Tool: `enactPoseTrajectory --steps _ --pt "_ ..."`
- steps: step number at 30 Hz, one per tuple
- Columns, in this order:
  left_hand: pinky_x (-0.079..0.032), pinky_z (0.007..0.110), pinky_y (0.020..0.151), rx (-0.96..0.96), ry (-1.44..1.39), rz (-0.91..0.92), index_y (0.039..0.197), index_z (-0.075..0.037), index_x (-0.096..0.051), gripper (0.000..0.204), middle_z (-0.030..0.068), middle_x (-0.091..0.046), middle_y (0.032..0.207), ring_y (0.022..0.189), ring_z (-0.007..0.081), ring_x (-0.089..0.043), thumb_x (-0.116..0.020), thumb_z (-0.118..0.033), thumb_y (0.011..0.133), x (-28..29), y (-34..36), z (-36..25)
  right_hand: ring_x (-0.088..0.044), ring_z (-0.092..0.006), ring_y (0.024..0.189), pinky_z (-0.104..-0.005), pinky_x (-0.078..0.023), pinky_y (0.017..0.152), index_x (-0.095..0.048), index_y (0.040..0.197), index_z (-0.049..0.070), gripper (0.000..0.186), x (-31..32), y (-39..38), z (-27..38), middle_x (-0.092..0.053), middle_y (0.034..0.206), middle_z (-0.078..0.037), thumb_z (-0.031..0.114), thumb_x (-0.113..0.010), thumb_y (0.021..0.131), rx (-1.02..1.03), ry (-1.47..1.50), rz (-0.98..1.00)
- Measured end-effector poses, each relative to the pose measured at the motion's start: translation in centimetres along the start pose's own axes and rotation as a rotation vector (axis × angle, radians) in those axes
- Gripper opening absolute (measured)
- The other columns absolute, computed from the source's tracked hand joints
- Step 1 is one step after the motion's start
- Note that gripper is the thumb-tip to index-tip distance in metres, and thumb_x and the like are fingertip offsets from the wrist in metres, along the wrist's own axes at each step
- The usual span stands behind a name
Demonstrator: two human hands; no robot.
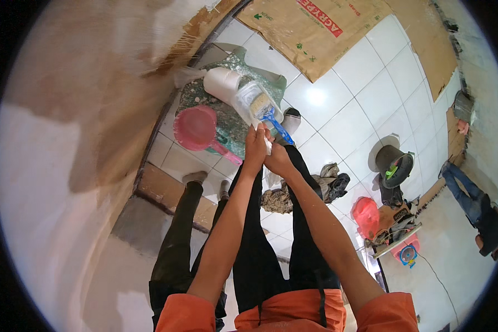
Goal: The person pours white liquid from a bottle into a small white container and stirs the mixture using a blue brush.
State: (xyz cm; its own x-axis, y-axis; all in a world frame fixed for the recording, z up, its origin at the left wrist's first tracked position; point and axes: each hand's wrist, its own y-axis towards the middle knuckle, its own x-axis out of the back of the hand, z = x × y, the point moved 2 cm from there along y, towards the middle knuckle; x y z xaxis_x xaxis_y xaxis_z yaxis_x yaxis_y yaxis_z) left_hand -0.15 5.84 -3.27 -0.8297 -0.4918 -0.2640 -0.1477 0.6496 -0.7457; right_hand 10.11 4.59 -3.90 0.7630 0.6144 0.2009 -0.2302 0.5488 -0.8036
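My left hand [254,148] and my right hand [278,160] meet in front of my legs, fingers closed on a crumpled white material [268,146], perhaps cloth or paper; the fingers partly hide it. Just beyond them, a brush [260,104] with a pale head and blue handle lies across a whitish plastic tray [242,103]. The tray rests on a green, paint-spattered stand [276,80], beside a white cylindrical object [218,83]. A pink dipper [195,126] sits at the stand's left, its handle pointing toward me.
Cardboard sheets [321,44] cover part of the tiled floor. Rumpled cloths [276,200] lie near my feet; a dark bucket [395,169] and a pink bag [365,216] are at right. Another person's legs [177,238] stand close left; a person [476,205] is at far right. A wall curves along the left.
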Motion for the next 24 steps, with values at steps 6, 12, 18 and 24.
enactPoseTrajectory --steps 6,12,18,24 --pt "-0.043 0.027 0.068 -0.014 -0.052 0.063 0.099 -0.004 -0.049 0.025 -0.0005 -0.044 0.077 0.070 0.0096 -0.044 -0.041 -0.027 0.105 0.9 1.2 -0.1 -0.063 -0.0381 0.101 -0.0414 -0.048 0.087 -0.056 0.113 -0.005 0.039 0.8 0.0 0.1 -0.063 0.109 -0.026 0.007 -0.067 0.078 0.140 0.251 0.134" --pt "-0.045 0.030 0.072 0.006 -0.118 0.075 0.102 -0.006 -0.048 0.022 -0.0001 -0.044 0.078 0.072 0.0107 -0.046 -0.042 -0.028 0.104 0.5 1.3 -0.7 -0.064 -0.0374 0.099 -0.0427 -0.047 0.086 -0.057 0.107 -0.006 0.029 -0.4 1.0 -0.9 -0.065 0.101 -0.027 0.006 -0.063 0.082 0.221 0.224 0.105" --pt "-0.043 0.027 0.068 -0.014 -0.123 0.072 0.101 -0.005 -0.048 0.023 -0.0005 -0.045 0.077 0.071 0.0103 -0.045 -0.042 -0.026 0.105 0.7 1.8 0.0 -0.061 -0.0211 0.090 -0.0369 -0.047 0.083 -0.059 0.109 0.000 0.024 -0.4 1.3 -1.1 -0.066 0.096 -0.012 0.005 -0.059 0.085 0.261 -0.035 0.031" --pt "-0.043 0.027 0.067 -0.006 -0.142 0.056 0.100 -0.006 -0.048 0.023 -0.0010 -0.044 0.076 0.070 0.0104 -0.045 -0.043 -0.028 0.104 1.0 2.1 0.1 -0.058 -0.0224 0.099 -0.0379 -0.046 0.088 -0.053 0.121 -0.003 0.032 0.7 0.2 -0.3 -0.063 0.107 -0.016 0.013 -0.055 0.094 0.160 0.573 0.267"
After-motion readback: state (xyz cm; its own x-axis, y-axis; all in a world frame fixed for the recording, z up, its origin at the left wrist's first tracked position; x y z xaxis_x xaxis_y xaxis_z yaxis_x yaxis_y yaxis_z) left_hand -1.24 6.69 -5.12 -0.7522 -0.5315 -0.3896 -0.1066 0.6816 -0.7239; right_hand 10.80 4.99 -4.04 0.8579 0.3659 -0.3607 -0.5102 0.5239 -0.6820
